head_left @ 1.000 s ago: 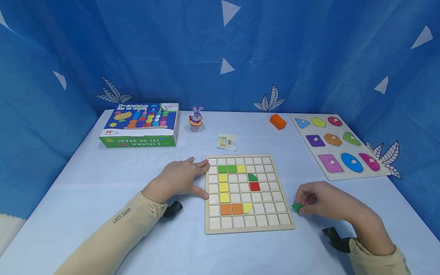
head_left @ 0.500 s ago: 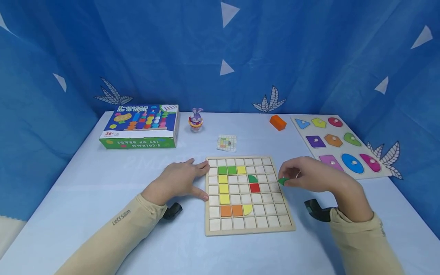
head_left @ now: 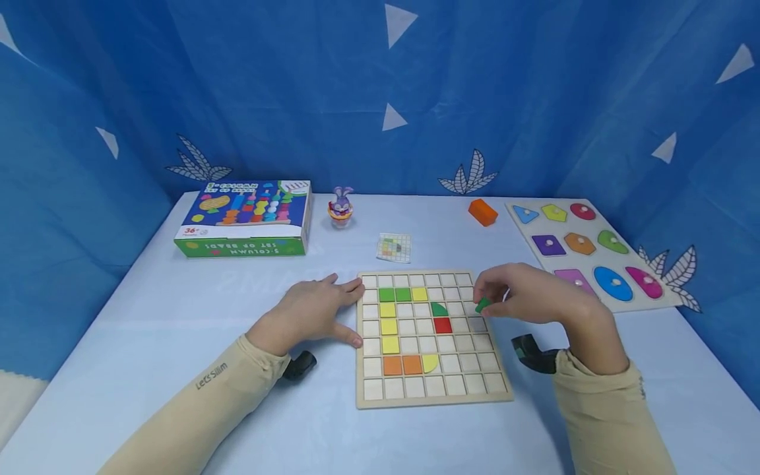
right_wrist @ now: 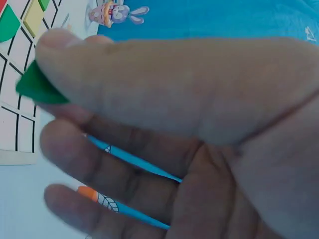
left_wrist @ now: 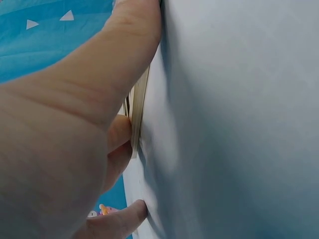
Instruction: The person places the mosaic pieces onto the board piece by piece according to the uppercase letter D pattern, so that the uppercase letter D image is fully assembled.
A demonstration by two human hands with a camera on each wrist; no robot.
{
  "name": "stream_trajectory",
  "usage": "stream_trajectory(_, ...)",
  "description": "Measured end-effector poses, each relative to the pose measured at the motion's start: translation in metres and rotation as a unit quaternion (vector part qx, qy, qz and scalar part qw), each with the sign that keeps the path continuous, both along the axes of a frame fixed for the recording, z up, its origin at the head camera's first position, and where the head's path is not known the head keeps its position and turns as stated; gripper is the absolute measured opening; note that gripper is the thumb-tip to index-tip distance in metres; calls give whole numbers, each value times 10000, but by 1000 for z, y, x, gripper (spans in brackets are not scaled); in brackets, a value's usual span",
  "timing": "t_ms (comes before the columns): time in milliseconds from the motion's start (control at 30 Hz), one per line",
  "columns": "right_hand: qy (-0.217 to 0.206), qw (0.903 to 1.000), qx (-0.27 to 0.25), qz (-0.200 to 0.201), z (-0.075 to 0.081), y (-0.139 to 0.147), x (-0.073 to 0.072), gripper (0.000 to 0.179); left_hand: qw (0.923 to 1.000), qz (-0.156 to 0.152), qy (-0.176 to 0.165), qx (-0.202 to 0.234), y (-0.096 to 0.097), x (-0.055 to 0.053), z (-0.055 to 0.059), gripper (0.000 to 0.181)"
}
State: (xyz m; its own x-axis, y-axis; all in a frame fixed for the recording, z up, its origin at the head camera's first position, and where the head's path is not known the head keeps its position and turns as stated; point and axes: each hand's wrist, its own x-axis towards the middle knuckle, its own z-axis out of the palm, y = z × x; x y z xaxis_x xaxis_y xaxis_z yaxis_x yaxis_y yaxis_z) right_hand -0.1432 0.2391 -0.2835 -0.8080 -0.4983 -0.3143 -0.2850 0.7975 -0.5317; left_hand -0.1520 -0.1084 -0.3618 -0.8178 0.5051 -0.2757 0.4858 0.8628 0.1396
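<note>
A wooden grid board lies on the table. Green squares, yellow squares, orange squares, a yellow quarter-circle, a red square and a green quarter-circle sit in its cells. My left hand rests at the board's left edge, thumb and fingers spread against it; the left wrist view shows fingers at the board's side. Over the board's right edge, my right hand pinches a small green tile between thumb and forefinger; a pointed corner sticks out, the rest is covered.
Behind the board lies a small printed pattern card. A bead-set box and a rabbit figure stand at back left. An orange block and a knobbed shape puzzle lie at back right, the puzzle close behind my right hand.
My right hand has carried the green tile from the table right of the board, away from me and leftward, to over the board's right edge. My left hand stays in place.
</note>
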Motion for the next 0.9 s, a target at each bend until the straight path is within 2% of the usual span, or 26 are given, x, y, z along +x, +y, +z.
stream_trajectory(67, 38, 9999, -158, 39, -1, -1, -1, 14, 10000, 9, -3, 6, -1, 0, 0, 111)
stream_trajectory(233, -194, 9993, -327, 6, -4, -7, -4, 16, 10000, 21, -21, 43, -2, -1, 2, 112)
stream_trajectory(733, -583, 9966, -318, 478, -33, -29, -7, 11, 10000, -28, 14, 54, 0, 0, 1, 110)
stream_trajectory(900, -705, 9959, -244, 506, -39, -34, -8, 12, 9999, -62, 45, 69, 0, -1, 0, 110)
